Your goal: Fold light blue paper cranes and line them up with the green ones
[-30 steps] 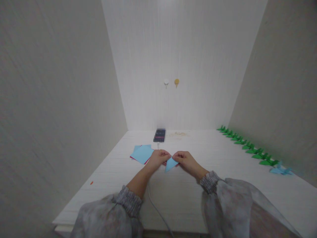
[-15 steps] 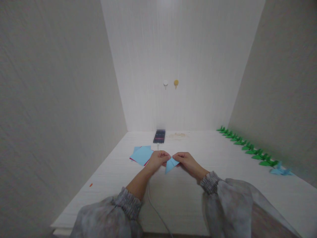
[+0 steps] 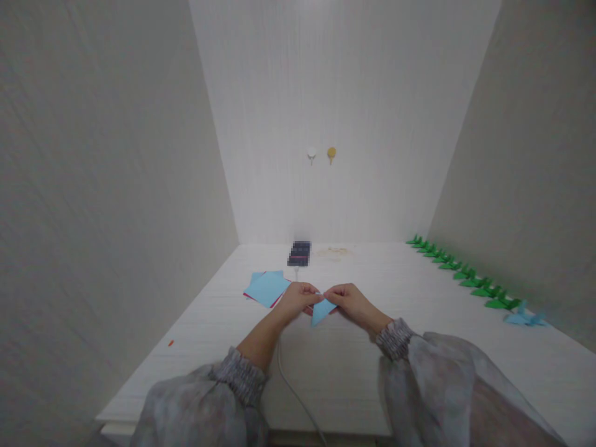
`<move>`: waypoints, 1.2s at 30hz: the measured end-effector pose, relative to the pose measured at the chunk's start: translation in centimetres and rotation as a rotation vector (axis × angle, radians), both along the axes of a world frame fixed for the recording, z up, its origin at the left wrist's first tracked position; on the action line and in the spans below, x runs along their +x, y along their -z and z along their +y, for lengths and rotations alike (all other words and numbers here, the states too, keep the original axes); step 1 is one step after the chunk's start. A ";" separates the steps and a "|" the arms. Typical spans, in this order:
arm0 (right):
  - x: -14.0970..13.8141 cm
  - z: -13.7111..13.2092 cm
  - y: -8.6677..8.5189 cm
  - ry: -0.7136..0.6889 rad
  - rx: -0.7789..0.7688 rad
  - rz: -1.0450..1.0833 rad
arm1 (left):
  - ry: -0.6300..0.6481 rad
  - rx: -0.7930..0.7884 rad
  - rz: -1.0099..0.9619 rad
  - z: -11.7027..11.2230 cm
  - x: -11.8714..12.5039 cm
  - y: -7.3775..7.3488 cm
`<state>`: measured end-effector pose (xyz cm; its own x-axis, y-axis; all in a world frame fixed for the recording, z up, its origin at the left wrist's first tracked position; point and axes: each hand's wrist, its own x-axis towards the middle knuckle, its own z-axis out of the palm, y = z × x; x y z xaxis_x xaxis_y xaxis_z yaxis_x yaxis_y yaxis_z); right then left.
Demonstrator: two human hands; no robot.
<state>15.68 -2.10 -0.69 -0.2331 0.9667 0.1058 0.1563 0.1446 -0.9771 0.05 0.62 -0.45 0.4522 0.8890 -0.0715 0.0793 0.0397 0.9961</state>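
Between both hands a small piece of light blue origami paper, folded to a pointed shape, hangs with its tip toward me. My left hand pinches its upper left edge between thumb and fingers. On the other side my right hand grips the upper right part the same way. The thumbs nearly meet above the paper, and the fingers hide its back. Close to my left hand lies a stack of square paper sheets, blue on top with red edges peeking out.
Along the right wall runs a row of folded green paper figures, with a blue one nearest me. A phone with a white cable lies at the back. An orange scrap is on the left. Two hooks hang on the wall.
The hands have drawn very slightly closer together over the blue paper, and the thumbs cover more of its upper edge. The whole view has shifted a little.
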 end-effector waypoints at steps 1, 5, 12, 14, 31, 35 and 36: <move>0.0 0.1 0.1 -0.002 0.008 -0.012 | -0.001 -0.003 -0.008 0.0 0.0 0.1; 0.2 0.5 0.5 -0.015 0.028 -0.061 | -0.026 0.001 -0.034 0.1 0.0 0.2; 0.7 0.7 0.5 -0.015 0.046 -0.124 | -0.059 0.014 -0.044 -0.1 -0.1 -0.1; 0.9 0.8 0.4 -0.012 0.038 -0.146 | -0.055 0.019 -0.040 0.0 -0.2 0.0; 3.4 2.3 1.6 0.233 0.024 -0.048 | -0.195 0.018 -0.066 0.8 -1.7 0.4; 2.4 1.7 1.2 0.152 0.075 0.021 | -0.193 0.032 -0.060 0.5 -1.1 -0.1; 1.9 1.5 1.0 0.137 0.075 0.024 | -0.188 0.034 -0.061 0.5 -0.8 -0.1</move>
<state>17.62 -0.59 -1.67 -0.0959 0.9785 0.1825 0.1566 0.1959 -0.9680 -0.77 1.11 -0.34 0.2806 0.9597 -0.0170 0.0129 0.0139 0.9998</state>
